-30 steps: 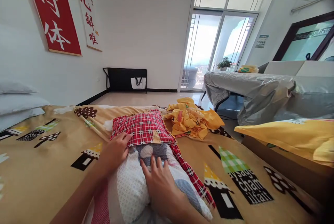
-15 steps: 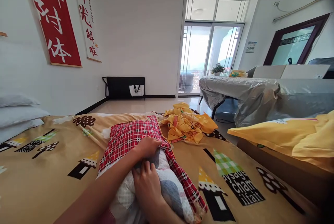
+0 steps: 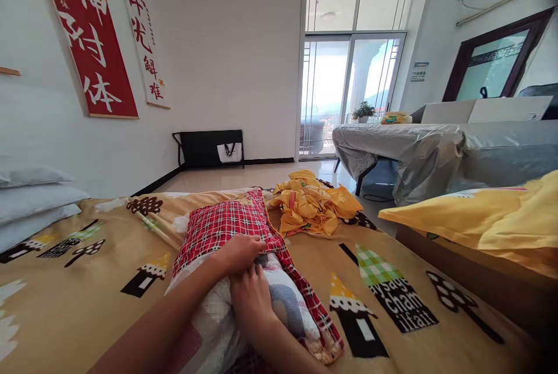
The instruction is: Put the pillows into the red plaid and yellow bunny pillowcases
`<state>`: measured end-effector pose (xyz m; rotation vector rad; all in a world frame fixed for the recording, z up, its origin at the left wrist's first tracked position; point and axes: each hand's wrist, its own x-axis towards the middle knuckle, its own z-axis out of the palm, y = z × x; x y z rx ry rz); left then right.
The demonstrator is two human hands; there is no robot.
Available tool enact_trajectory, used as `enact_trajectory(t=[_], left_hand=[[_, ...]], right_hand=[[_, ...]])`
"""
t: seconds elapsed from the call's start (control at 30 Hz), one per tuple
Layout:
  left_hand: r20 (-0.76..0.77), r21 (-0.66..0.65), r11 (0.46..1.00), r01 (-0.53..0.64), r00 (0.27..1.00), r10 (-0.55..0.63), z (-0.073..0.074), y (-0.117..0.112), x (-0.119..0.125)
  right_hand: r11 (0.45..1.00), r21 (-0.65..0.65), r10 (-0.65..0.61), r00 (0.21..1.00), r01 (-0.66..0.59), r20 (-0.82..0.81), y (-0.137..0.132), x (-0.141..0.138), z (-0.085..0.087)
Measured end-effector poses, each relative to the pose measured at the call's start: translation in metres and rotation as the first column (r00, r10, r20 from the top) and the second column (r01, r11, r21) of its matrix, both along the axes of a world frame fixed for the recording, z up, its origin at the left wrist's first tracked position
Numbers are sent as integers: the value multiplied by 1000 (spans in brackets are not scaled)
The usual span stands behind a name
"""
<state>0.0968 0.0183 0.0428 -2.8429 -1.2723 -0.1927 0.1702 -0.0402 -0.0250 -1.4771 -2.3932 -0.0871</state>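
A red plaid pillowcase (image 3: 224, 219) lies on the bed, covering the far part of a white pillow (image 3: 285, 298) with grey and blue patches. One edge of the case runs down the pillow's right side. At the case's opening, my left hand (image 3: 244, 251) is closed on the plaid cloth, its fingertips partly hidden. Just below it, my right hand (image 3: 253, 295) grips the pillow's cover with bent fingers. The two hands touch or nearly touch.
The bed has a tan printed sheet (image 3: 82, 304). Crumpled yellow cloth (image 3: 309, 205) lies beyond the pillow. White pillows (image 3: 35, 205) are stacked at left. Yellow bedding (image 3: 492, 217) sits on a cardboard box (image 3: 457, 263) at right, near a plastic-covered table (image 3: 401, 141).
My right hand has shifted slightly up and right, nearer my left hand. My left hand has moved a little down and left. The view has tilted slightly.
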Motion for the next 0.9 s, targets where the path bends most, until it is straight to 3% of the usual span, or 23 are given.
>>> enact_trajectory(t=[0.17, 0.3, 0.37, 0.43, 0.47, 0.53, 0.57, 0.6, 0.63, 0.7, 0.8, 0.9], left_hand=[[61, 94, 969, -227, 973, 222, -1, -3, -55], [307, 19, 923, -385, 881, 361, -19, -10, -108], [425, -34, 912, -409, 820, 384, -36, -13, -129], [514, -56, 906, -420, 766, 386, -51, -13, -144], [547, -64, 905, -420, 744, 384, -57, -13, -149], [590, -78, 911, -404, 718, 369, -64, -14, -155], [606, -82, 919, -386, 712, 354, -65, -14, -156], [622, -82, 927, -367, 708, 335, -65, -15, -157], [637, -79, 934, -348, 704, 315, -65, -15, -156], [654, -79, 949, -306, 702, 281, -64, -16, -154], [663, -101, 957, -271, 699, 269, -66, -17, -152], [663, -117, 958, -260, 698, 271, -69, -20, -149]], right_hand=[[988, -97, -122, 992, 122, 5, -9, 12, 20], [985, -63, -161, 987, 162, 19, -12, 19, 28], [993, 10, -115, 993, 114, 34, -19, 19, 22], [981, 193, -14, 999, 7, 36, -32, 14, 8], [943, 325, 56, 998, -63, 32, -40, 9, -1], [789, 593, 189, 982, -161, 15, -55, -4, -19], [711, 681, 234, 972, -173, 2, -60, -12, -26], [668, 727, 254, 967, -159, -21, -64, -19, -32], [667, 733, 251, 967, -137, -48, -64, -25, -35], [748, 656, 205, 976, -106, -77, -59, -34, -36], [878, 469, 134, 990, -100, -41, -43, -36, -25], [941, 321, 124, 992, -109, -25, -29, -31, -12]])
